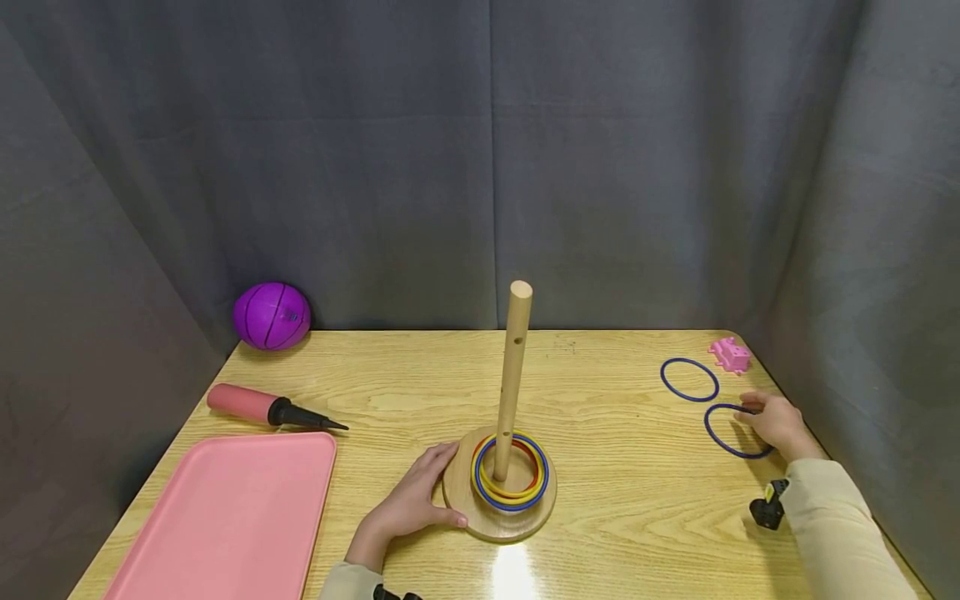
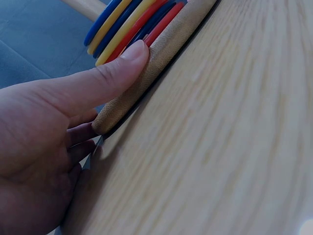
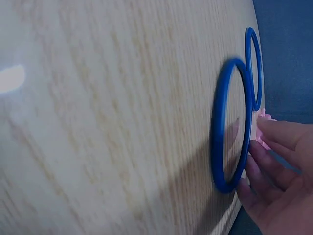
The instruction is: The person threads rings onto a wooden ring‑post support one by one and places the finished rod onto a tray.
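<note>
**Left hand on the wooden base, right hand at a blue ring**

The fingers (image 2: 80, 132) of the left hand (image 1: 408, 504) lie loosely curved round the near left edge of the round wooden base (image 1: 457, 500). In the left wrist view the thumb is stretched out straight, its tip pressed against the base's rim; the other fingers tuck under and along that rim. They rest on the base rather than clench it.

The fingers (image 3: 266, 161) of the right hand (image 1: 780, 425) are gently bent and touch the far edge of a blue ring (image 1: 729, 432). In the right wrist view the ring looks tipped up on its edge against the fingertips. Whether they pinch it or only touch it cannot be told.

On the base stands an upright wooden peg (image 1: 514, 375), with a stack of blue, yellow and red rings (image 1: 510, 475) lying round its foot. The base sits near the front middle of the wooden surface (image 1: 622, 500).

A second blue ring (image 1: 689, 379) lies flat just behind the one at the right hand, and a small pink toy (image 1: 730, 354) sits beside it near the far right corner.

To the left lie a pink tray (image 1: 225, 517), a pink air pump with a black nozzle (image 1: 270, 408) and, at the far left corner, a purple ball (image 1: 272, 316). Grey curtains (image 1: 480, 150) hang round the surface.
</note>
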`<control>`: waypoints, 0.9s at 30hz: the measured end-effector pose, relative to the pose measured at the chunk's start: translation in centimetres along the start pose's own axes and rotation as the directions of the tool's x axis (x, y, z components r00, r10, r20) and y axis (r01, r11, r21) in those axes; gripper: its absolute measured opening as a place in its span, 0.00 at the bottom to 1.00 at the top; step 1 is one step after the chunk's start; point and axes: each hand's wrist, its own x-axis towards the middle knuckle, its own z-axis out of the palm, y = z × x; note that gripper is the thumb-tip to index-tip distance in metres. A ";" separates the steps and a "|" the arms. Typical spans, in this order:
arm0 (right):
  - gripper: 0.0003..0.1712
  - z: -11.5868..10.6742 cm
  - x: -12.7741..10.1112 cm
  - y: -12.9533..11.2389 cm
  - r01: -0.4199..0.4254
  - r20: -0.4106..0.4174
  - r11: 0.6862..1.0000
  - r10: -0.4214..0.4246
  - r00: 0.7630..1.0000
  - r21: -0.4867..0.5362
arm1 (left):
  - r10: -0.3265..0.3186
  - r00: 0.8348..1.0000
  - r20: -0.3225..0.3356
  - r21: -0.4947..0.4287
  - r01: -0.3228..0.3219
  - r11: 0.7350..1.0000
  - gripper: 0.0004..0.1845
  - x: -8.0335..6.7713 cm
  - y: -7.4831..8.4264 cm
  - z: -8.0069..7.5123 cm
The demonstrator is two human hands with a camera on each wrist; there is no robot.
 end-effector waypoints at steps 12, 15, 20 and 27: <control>0.09 0.0 -0.5 0.1 0.005 0.068 0.999 -0.002 0.998 -0.039 | -0.018 1.000 0.012 -0.011 0.018 1.000 0.59 0.0 0.1 0.0; 0.08 -0.1 -0.5 -0.2 0.039 0.071 0.997 -0.034 0.997 -0.066 | -0.015 1.000 0.008 -0.011 0.015 1.000 0.59 0.0 0.2 -0.1; 0.10 -0.3 -0.6 -1.1 0.089 0.043 0.994 -0.086 0.995 -0.056 | -0.005 1.000 0.003 0.001 0.005 1.000 0.59 0.0 0.2 -0.1; 0.16 -1.0 -1.1 -4.4 0.043 -0.001 0.986 -0.043 0.999 0.159 | -0.008 1.000 0.006 -0.007 0.008 1.000 0.59 -0.1 0.1 0.0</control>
